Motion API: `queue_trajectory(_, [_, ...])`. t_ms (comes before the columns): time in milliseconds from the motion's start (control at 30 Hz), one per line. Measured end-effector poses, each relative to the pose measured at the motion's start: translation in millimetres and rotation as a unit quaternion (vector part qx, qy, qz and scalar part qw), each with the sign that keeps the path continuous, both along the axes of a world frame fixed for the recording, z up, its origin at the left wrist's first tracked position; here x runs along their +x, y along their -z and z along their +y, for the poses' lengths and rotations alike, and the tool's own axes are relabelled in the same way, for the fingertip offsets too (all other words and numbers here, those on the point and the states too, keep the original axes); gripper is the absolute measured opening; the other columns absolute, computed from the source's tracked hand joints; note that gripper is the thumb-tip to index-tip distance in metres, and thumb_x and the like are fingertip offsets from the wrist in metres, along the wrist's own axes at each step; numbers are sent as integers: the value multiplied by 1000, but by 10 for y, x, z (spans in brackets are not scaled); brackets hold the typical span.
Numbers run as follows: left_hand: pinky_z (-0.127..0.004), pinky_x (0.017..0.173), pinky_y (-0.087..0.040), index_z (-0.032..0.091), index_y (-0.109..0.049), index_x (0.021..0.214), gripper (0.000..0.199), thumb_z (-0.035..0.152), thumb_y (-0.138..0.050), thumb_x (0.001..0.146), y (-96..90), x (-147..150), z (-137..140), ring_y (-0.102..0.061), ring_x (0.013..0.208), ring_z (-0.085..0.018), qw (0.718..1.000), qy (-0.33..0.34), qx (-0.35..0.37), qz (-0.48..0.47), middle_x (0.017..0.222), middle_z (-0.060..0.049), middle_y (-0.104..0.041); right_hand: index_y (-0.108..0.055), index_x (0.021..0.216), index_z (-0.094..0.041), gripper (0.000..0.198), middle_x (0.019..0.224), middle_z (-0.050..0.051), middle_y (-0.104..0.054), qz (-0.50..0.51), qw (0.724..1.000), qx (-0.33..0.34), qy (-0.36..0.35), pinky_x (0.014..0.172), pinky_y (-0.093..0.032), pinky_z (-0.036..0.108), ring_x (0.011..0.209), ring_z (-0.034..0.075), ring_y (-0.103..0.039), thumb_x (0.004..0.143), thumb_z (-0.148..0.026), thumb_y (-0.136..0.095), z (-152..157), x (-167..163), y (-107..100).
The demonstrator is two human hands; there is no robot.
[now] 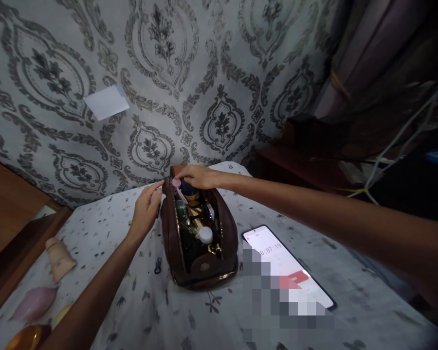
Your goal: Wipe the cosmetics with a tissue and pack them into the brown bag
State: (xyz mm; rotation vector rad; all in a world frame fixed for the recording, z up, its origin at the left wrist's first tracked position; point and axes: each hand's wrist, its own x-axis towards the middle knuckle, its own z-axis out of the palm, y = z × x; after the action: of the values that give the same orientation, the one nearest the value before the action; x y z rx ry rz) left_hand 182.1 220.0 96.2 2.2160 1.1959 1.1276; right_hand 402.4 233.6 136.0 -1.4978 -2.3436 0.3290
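A brown zip bag (171, 233) lies unzipped on the bed, packed with bottles, gold-coloured items and a jar with a white lid (205, 235). My left hand (144, 209) is at its far left side, index finger stretched out to touch the rim, thumb apart from it. Over the far end of the opening, my right hand (200, 177) reaches in with bent fingers. Just below its index fingertip is a slim item with a round pink top (176, 183). A dark blue lid or cap sits under the thumb; whether the fingers grip anything is hidden.
A phone (277, 257) showing a timer lies right of the bag. On the left are a beige tube (59, 259), a pink sponge-like item (34, 302), and a gold-orange round item (27, 338). Small black rings (158, 266) lie near the bag. A patterned wall (190, 97) stands behind.
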Motion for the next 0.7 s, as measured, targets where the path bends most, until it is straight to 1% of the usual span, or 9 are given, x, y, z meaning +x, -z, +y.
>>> queue_trajectory(67, [-41,100,-49,17,-68,121,41,37,-42,96,32,56,26,-64,109,-23,999,-9,40,8,118,-10,-71,-72,124,-24,45,126,2,-72,-1,1000,-3,-3,97,-46,25,114,19,-66,86,-10,-53,1,-36,5])
queue_trajectory(100, [-42,104,-46,16,-68,120,41,36,-42,96,43,74,35,-62,114,-24,999,-11,50,8,120,-11,-70,-71,126,-24,46,127,2,-72,-1,1000,-4,3,97,-46,25,115,20,-65,86,-9,-53,-3,-50,8])
queue_trajectory(200, [-43,107,-45,14,-68,120,41,34,-41,96,59,91,49,-62,115,-24,998,-7,56,15,119,-13,-70,-69,129,-24,48,130,3,-70,-4,1000,-5,17,98,-45,24,119,20,-64,87,-9,-53,-24,-76,20])
queue_trajectory(333, [-42,109,-44,15,-67,121,41,36,-41,96,54,47,34,-61,119,-23,999,-4,40,0,123,-11,-70,-69,129,-22,45,132,3,-69,3,999,-16,41,101,-43,23,122,18,-62,90,-10,-49,-39,-92,30])
queue_trajectory(400, [-38,100,-50,16,-66,123,43,39,-43,95,53,1,0,-64,110,-22,1000,-6,10,-18,123,-10,-69,-70,126,-20,42,130,3,-70,27,997,-20,71,100,-43,21,121,16,-62,93,-10,-46,-48,-81,29])
queue_trajectory(467, [-30,75,-58,16,-62,129,48,44,-46,93,67,-68,-61,-67,83,-16,998,-13,-45,-49,119,-9,-68,-71,124,-17,40,127,4,-72,59,992,-21,106,98,-45,21,117,16,-64,94,-12,-45,-85,-50,22])
queue_trajectory(533, [-24,50,-51,16,-58,132,54,48,-51,90,104,-169,-152,-56,57,-9,992,-18,-97,-79,114,-8,-67,-71,122,-15,38,124,6,-73,79,988,-11,134,97,-46,24,114,18,-66,94,-14,-46,-169,3,9])
queue_trajectory(600, [-22,42,-45,15,-59,129,54,49,-55,87,169,-305,-272,-49,48,-6,988,-15,-126,-91,109,-7,-65,-72,121,-14,36,122,8,-73,82,986,10,146,96,-47,28,112,21,-66,94,-17,-48,-308,66,-3])
queue_trajectory(700, [-21,41,-45,16,-63,120,49,51,-56,86,302,-550,-484,-50,50,-7,985,1,-159,-63,106,-7,-67,-74,116,-14,34,119,10,-74,88,985,52,138,95,-49,33,110,24,-66,94,-20,-48,-600,152,-4])
